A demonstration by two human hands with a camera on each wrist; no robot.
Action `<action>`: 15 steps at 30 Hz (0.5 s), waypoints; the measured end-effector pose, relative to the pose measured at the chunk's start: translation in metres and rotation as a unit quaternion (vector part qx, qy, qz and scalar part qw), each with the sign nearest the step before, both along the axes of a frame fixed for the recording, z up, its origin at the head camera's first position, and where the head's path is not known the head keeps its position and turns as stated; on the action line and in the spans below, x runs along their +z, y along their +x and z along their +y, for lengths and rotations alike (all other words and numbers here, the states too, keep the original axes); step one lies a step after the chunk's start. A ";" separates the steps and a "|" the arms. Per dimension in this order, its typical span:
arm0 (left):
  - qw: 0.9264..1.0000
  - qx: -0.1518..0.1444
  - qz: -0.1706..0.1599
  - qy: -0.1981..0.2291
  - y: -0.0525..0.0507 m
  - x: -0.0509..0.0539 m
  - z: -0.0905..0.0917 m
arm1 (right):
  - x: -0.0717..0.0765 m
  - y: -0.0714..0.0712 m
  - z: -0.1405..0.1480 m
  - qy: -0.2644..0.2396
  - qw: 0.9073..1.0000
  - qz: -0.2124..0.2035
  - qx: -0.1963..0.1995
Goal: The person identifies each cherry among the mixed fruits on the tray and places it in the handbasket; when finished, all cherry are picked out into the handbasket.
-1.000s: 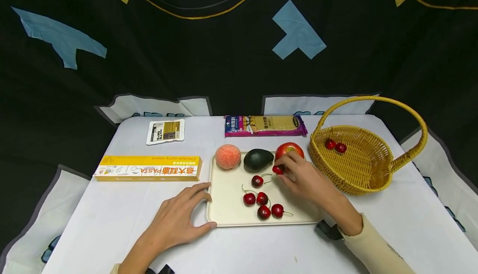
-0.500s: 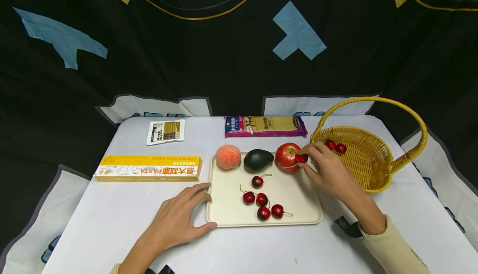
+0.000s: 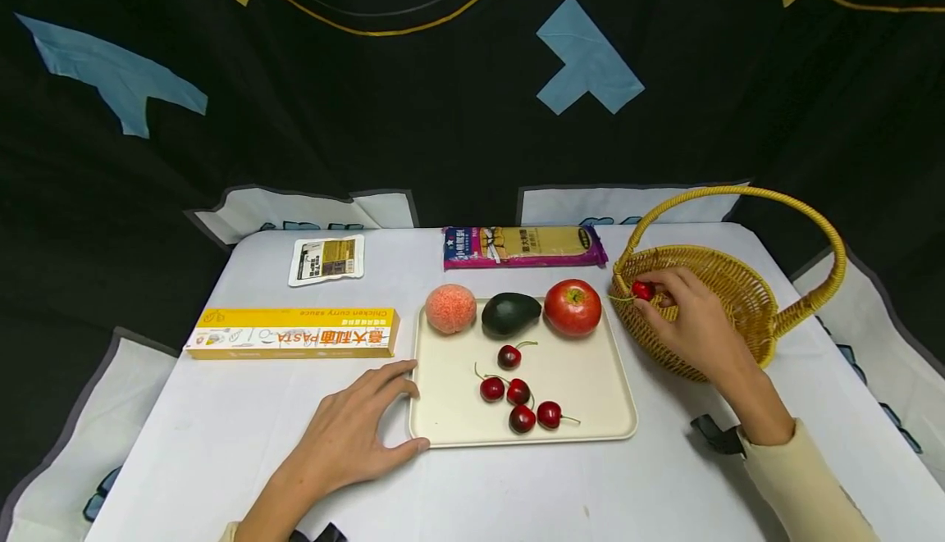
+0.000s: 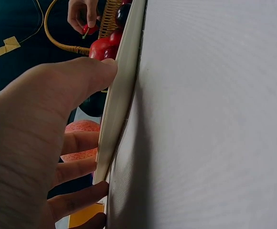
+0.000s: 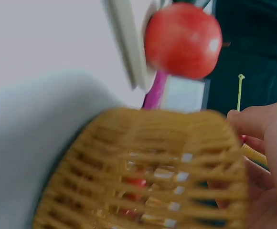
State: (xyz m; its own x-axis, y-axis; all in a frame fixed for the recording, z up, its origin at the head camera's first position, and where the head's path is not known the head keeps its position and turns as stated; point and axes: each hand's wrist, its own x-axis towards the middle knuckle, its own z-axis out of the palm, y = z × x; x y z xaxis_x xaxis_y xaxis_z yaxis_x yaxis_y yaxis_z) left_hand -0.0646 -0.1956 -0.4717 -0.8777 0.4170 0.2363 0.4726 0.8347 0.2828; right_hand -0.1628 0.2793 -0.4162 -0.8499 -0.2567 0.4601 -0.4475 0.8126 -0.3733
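My right hand pinches a red cherry by its body over the left rim of the wicker basket; the stem points left. In the right wrist view the basket hides part of that hand. My left hand rests with fingers spread against the left edge of the cream tray, thumb at the near corner. In the left wrist view, the thumb and fingertips of this hand touch the tray rim. Several cherries with stems lie on the tray.
Along the tray's far side sit a pink fuzzy ball, a dark avocado and a red apple. Behind them lies a pasta packet. A yellow pasta box and a small sachet are at the left.
My right hand has carried the cherry from the tray, past the apple, rightward to the basket's rim. My left hand has stayed at the tray's edge.
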 end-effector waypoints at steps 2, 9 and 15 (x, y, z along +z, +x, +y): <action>1.000 -0.001 0.000 -0.001 0.000 0.000 0.000 | -0.003 -0.002 0.006 -0.002 1.000 -0.007 -0.009; 1.000 -0.002 0.001 -0.001 0.001 0.000 0.000 | -0.009 -0.011 0.025 -0.008 0.999 -0.041 -0.021; 1.000 -0.003 0.003 0.004 0.000 -0.001 0.000 | -0.015 -0.019 0.038 0.005 0.997 -0.069 -0.032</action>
State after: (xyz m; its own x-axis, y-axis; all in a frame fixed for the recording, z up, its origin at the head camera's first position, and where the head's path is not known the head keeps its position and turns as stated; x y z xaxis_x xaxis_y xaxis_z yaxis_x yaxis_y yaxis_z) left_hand -0.0642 -0.1958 -0.4724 -0.8739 0.4204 0.2442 0.4792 0.8298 0.2862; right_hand -0.1816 0.3174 -0.4311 -0.9202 -0.2027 0.3349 -0.3385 0.8418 -0.4204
